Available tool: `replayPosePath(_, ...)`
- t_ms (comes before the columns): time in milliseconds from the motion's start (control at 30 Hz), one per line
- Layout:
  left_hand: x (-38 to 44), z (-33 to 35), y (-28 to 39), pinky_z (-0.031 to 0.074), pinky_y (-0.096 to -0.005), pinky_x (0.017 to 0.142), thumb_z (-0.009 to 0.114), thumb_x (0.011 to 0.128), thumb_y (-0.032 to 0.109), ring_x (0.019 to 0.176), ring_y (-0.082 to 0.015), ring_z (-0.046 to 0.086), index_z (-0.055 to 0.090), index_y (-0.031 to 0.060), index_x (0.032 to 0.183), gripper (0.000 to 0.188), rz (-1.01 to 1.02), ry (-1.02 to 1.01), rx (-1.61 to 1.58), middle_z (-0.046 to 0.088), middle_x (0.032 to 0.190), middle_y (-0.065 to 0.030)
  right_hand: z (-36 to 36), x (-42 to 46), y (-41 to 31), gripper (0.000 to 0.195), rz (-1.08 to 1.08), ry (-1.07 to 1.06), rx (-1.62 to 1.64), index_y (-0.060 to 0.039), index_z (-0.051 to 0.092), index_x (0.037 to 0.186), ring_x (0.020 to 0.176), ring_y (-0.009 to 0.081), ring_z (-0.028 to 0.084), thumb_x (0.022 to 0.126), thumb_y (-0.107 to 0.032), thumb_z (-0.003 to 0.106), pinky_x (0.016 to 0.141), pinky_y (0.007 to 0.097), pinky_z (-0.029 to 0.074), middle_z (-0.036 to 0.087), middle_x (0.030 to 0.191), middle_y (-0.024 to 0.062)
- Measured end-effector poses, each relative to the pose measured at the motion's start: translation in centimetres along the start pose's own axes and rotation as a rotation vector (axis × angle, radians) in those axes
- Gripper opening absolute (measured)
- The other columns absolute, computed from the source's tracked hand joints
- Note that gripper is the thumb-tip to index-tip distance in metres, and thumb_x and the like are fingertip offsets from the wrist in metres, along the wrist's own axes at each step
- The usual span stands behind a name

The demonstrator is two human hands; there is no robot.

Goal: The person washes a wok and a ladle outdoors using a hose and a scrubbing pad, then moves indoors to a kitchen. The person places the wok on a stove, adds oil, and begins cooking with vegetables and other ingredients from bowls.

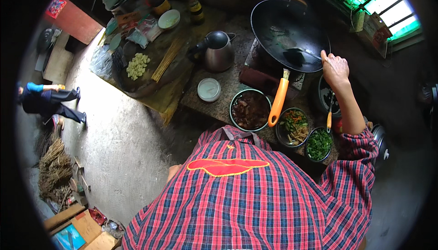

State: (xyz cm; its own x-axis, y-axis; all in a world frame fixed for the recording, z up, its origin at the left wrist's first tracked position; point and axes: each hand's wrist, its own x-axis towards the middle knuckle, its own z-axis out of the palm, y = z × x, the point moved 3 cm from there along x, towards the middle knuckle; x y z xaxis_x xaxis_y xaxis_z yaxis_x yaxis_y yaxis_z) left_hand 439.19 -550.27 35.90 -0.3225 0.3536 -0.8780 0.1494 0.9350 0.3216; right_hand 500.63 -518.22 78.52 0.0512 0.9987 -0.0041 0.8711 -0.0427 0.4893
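Observation:
My right hand point(335, 67) is closed at the near right rim of a black wok point(291, 27), on the end of a thin-shafted spatula point(294, 56) whose dark blade rests inside. A little oil or liquid shines in the wok, and its orange handle point(279, 99) points toward me. Of my left hand point(174, 172) only a bit of skin shows beside my plaid apron; its fingers are hidden. Before me stand a bowl of dark soaked pieces point(250, 109), a bowl of sliced peppers and pale strips point(293, 126), and a bowl of chopped greens point(319, 144).
A steel kettle point(219, 53) and a round white-lidded container point(208, 90) stand left of the wok. Beyond are a cutting board with chopped pale pieces point(137, 66), chopsticks point(167, 60), a white bowl point(169, 19) and bottles. A pot with a ladle point(329, 113) is at right. A person point(51, 99) walks at far left.

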Motion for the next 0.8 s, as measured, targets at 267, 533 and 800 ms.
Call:
replayPosePath(267, 3.9, 0.2, -2.7, 0.043, -0.0361, 0.047, 0.065, 0.082, 0.031, 0.050, -0.0188, 0.056, 0.065, -0.0018, 0.066, 0.036, 0.090, 0.123, 0.150, 0.062, 0.061, -0.0106, -0.1, 1.8, -0.1, 0.024, 0.209, 0.031, 0.320, -0.0032, 0.064, 0.084, 0.080, 0.0332, 0.064, 0.084, -0.022, 0.050, 0.071, 0.0430, 0.050, 0.065, 0.088, 0.0165)
replayPosePath(533, -0.6, -0.5, 1.3, 0.050, -0.0329, 0.060, 0.068, 0.079, 0.026, 0.065, -0.0177, 0.061, 0.068, 0.0046, 0.074, 0.022, 0.214, 0.151, 0.157, 0.065, 0.067, -0.0071, 4.2, -9.0, 3.4, 0.030, 0.504, -0.367, 1.706, -0.0096, 0.055, 0.079, 0.036, 0.0036, 0.034, 0.091, -0.037, 0.050, 0.032, 0.0183, 0.022, 0.048, 0.057, -0.0036)
replayPosePath(800, 4.0, 0.8, 2.3, 0.048, -0.0349, 0.058, 0.065, 0.082, 0.018, 0.067, -0.0190, 0.060, 0.065, -0.0012, 0.088, 0.020, 0.102, -0.040, 0.176, 0.065, 0.077, -0.0105, 4.0, -12.0, 0.6, 0.023, 0.517, -0.307, 1.816, -0.0132, 0.047, 0.071, 0.040, 0.0015, 0.031, 0.081, -0.022, 0.066, 0.035, 0.0189, 0.020, 0.038, 0.054, -0.0088)
